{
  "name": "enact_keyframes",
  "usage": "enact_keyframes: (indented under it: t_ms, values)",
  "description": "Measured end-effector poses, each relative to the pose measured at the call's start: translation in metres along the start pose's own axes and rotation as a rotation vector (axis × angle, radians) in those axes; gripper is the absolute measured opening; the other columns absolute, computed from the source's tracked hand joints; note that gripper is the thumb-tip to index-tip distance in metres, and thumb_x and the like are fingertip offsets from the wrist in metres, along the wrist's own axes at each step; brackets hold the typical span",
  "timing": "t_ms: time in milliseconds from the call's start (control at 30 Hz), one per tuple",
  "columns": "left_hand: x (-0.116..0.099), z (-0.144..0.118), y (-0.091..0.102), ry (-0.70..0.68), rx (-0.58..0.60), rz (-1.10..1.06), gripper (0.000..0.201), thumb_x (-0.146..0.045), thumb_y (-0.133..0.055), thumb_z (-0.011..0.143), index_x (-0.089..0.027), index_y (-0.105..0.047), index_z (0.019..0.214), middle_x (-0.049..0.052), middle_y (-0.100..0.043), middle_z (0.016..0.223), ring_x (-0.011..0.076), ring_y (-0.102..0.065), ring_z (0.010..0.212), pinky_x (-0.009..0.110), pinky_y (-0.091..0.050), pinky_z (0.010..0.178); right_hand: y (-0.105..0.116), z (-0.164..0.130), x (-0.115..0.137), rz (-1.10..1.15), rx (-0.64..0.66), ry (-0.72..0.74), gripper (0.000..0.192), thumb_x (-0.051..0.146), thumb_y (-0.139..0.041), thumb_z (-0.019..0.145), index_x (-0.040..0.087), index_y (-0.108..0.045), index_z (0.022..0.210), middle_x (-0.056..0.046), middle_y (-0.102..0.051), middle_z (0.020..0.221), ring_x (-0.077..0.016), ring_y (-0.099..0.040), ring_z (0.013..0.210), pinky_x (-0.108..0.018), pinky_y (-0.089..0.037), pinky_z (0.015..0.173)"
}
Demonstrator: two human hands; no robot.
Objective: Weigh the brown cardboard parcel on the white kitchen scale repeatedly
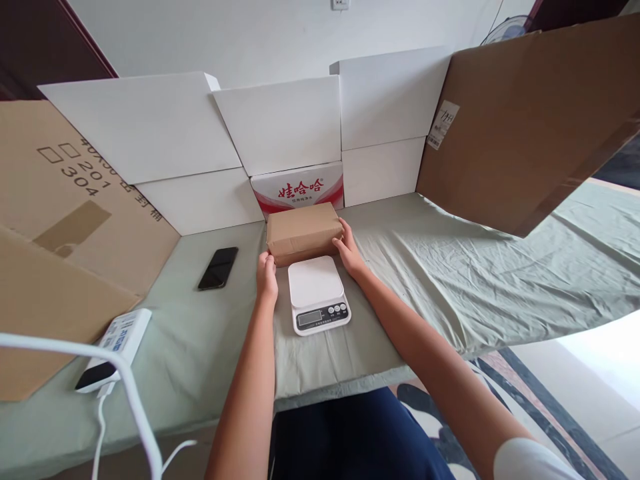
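Observation:
A small brown cardboard box (304,227) is between my two hands, just behind a white kitchen scale (316,283). My left hand (267,277) grips the box's near left corner, fingers curled against its side. On the opposite end, my right hand (350,248) holds the right side, with the thumb towards the front. The scale's plate has nothing on it, and its dark display panel faces me. Whether the box rests on the cloth or is slightly lifted, I cannot tell.
A black phone (218,269) lies to the left on the green cloth (350,363). Farther left is a white power strip (115,350) with a white cable. White boxes (280,123) line the back, and large cardboard pieces (525,120) stand at both sides.

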State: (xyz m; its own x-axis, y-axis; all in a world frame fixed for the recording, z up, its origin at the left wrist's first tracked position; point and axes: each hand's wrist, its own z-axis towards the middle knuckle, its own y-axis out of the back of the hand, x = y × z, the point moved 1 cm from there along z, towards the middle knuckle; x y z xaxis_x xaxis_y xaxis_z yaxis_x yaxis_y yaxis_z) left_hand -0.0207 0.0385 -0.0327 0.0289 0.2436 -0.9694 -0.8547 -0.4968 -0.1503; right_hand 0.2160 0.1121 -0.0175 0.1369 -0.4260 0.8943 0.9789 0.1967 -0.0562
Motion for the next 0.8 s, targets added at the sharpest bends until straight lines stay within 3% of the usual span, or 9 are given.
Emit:
enact_keyframes:
  t_ms: [100, 200, 433, 567, 800]
  values:
    - [-0.005, 0.002, 0.008, 0.041, -0.052, -0.037, 0.05, -0.046, -0.056, 0.089, -0.021, -0.06, 0.133, 0.013, -0.058, 0.148, 0.0222, -0.049, 0.144, 0.037, -0.037, 0.118, 0.005, -0.003, -0.001, 0.0, -0.019, -0.027, 0.078, 0.051, -0.056, 0.091, 0.032, -0.025, 0.16, -0.005, -0.038, 0.164, -0.0283, -0.036, 0.152, -0.056, -0.027, 0.126]
    - [-0.008, 0.001, 0.014, 0.072, -0.091, -0.074, 0.054, -0.047, -0.056, 0.09, -0.021, -0.059, 0.137, 0.014, -0.049, 0.157, 0.0238, -0.043, 0.149, 0.037, -0.036, 0.119, 0.009, -0.007, -0.002, -0.01, -0.028, -0.055, 0.079, 0.052, -0.056, 0.092, 0.032, -0.023, 0.161, -0.006, -0.036, 0.166, -0.0291, -0.038, 0.151, -0.058, -0.029, 0.125]
    - [-0.008, -0.007, 0.004, 0.111, -0.018, -0.06, 0.048, -0.039, -0.054, 0.09, -0.019, -0.066, 0.132, 0.013, -0.063, 0.145, 0.0252, -0.052, 0.142, 0.04, -0.035, 0.121, 0.006, -0.012, 0.007, -0.003, 0.003, -0.105, 0.08, 0.047, -0.06, 0.09, 0.03, -0.028, 0.161, -0.009, -0.041, 0.165, -0.0318, -0.051, 0.141, -0.057, -0.035, 0.122]
    - [-0.011, -0.008, 0.0, 0.114, 0.044, -0.057, 0.049, -0.031, -0.054, 0.086, -0.018, -0.067, 0.131, 0.011, -0.069, 0.137, 0.0248, -0.056, 0.139, 0.04, -0.036, 0.12, 0.002, -0.013, 0.014, 0.022, 0.029, -0.093, 0.082, 0.043, -0.063, 0.085, 0.03, -0.031, 0.16, -0.006, -0.04, 0.165, -0.0319, -0.05, 0.142, -0.054, -0.04, 0.12]
    - [-0.035, -0.022, 0.003, -0.039, 0.082, -0.024, 0.067, -0.03, -0.055, 0.079, -0.016, -0.059, 0.144, 0.012, -0.058, 0.151, 0.0279, -0.046, 0.147, 0.042, -0.032, 0.122, 0.008, -0.017, 0.023, 0.002, 0.028, 0.093, 0.082, 0.051, -0.065, 0.09, 0.032, -0.029, 0.16, -0.007, -0.036, 0.167, -0.0323, -0.045, 0.146, -0.052, -0.042, 0.118]
